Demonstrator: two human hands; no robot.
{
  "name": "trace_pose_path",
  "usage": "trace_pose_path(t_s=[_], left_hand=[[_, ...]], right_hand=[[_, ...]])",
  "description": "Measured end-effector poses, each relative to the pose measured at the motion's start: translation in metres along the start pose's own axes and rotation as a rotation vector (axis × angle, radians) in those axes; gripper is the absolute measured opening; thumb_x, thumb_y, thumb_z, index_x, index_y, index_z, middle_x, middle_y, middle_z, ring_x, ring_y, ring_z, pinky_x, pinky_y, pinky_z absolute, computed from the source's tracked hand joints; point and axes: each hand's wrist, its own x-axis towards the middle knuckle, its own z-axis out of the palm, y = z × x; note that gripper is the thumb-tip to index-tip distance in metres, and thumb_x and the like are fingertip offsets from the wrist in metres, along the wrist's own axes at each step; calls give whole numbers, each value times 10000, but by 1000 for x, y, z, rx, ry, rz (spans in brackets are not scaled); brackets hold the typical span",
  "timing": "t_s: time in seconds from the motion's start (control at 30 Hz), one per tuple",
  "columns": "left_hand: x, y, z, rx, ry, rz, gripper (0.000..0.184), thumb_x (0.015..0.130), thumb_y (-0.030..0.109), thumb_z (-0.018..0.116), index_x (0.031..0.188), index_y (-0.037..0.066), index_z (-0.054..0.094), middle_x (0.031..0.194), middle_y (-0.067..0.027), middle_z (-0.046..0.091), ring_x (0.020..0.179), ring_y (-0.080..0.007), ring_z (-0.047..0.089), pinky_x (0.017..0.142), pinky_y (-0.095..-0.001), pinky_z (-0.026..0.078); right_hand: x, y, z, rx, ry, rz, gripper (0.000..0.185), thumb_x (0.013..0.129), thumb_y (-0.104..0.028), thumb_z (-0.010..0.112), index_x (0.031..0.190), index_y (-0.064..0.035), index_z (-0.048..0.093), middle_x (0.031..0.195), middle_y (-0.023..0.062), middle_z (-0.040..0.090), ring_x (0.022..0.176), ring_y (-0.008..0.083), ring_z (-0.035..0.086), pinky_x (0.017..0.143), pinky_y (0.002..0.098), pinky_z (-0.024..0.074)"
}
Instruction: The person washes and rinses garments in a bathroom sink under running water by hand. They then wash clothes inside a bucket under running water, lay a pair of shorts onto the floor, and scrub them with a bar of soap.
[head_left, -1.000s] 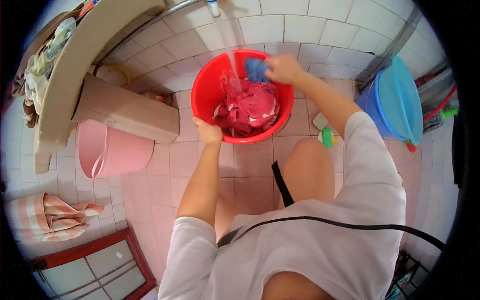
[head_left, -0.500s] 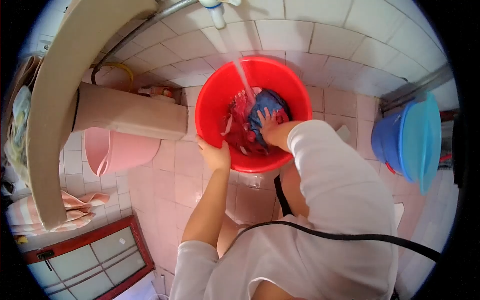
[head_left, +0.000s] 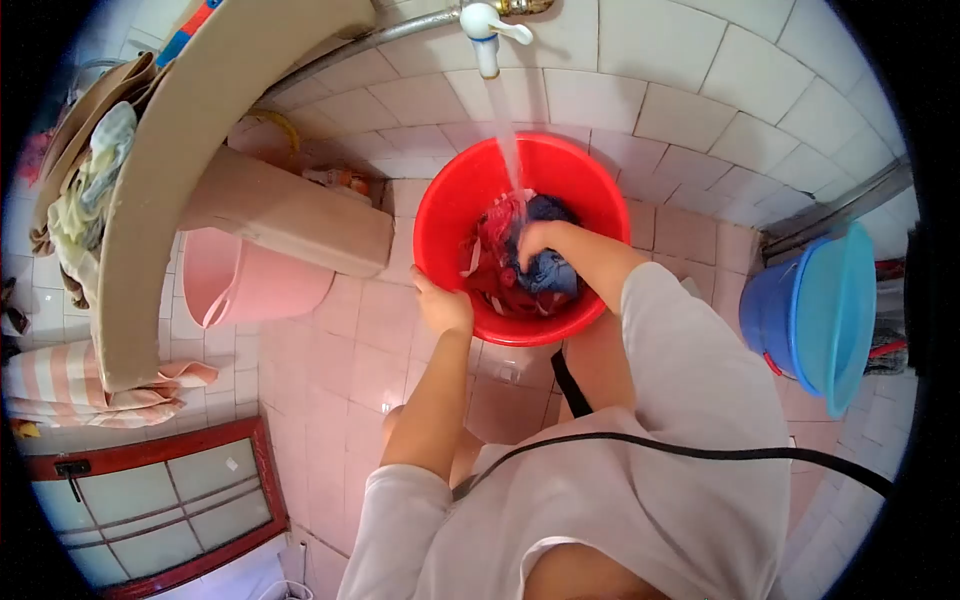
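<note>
A red plastic basin [head_left: 585,165] stands on the tiled floor against the wall. My left hand [head_left: 443,305] grips its left rim, the thumb inside. Within the basin, my right hand [head_left: 540,243] is bent downward with its fingers curled into a wet blue cloth [head_left: 550,272]; the fingertips are partly hidden. Red cloth [head_left: 490,245] lies beside it on the left. Water runs from the white tap [head_left: 484,45] into the basin, falling just behind my right hand.
A beige washbasin with a pedestal [head_left: 290,215] stands at the left, cloths heaped on it. Near its foot is a pink bucket [head_left: 270,285]. A blue bucket [head_left: 780,310] with a light-blue basin [head_left: 845,320] against it stands at the right. A black cord [head_left: 680,450] crosses my front.
My right hand has gone from lying spread on the blue cloth to curling its fingers into it. The view has shifted, showing more of the tap. My left hand stays on the rim.
</note>
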Motion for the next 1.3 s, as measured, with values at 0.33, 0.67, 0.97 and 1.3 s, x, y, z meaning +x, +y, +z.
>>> trace_pose_path(t_s=[0.33, 0.67, 0.97, 1.3], left_hand=[[2, -2, 1, 12, 13, -16, 617, 748, 128, 593, 1268, 57, 267, 1106, -240, 496, 955, -390, 529, 788, -432, 441], [-1, 1, 0, -53, 48, 36, 602, 743, 101, 604, 1249, 36, 284, 1124, -253, 482, 984, -402, 510, 817, -433, 429], [1, -3, 4, -58, 53, 25, 621, 728, 111, 621, 1251, 30, 296, 1085, -256, 498, 977, -402, 511, 826, -427, 425], [1, 6, -3, -57, 22, 9, 661, 711, 122, 646, 1257, 17, 287, 1117, -268, 484, 987, -411, 505, 824, -430, 429]], right_hand=[[23, -14, -14, 2881, 358, -314, 208, 919, -174, 292, 935, -88, 481, 748, 42, 499, 657, 158, 488, 530, 260, 432], [80, 25, -21, 2878, 433, -336, 234, 895, -77, 308, 925, -14, 532, 841, 88, 477, 730, 217, 462, 543, 312, 444], [36, -6, -17, 2870, 552, -109, 260, 889, -79, 328, 1049, 8, 513, 960, 126, 496, 814, 279, 482, 641, 351, 458], [4, -76, 28, -132, 346, 62, 605, 755, -545, 443, 1321, -386, 301, 1462, 29, 72, 1304, 434, -34, 1006, 610, 16]])
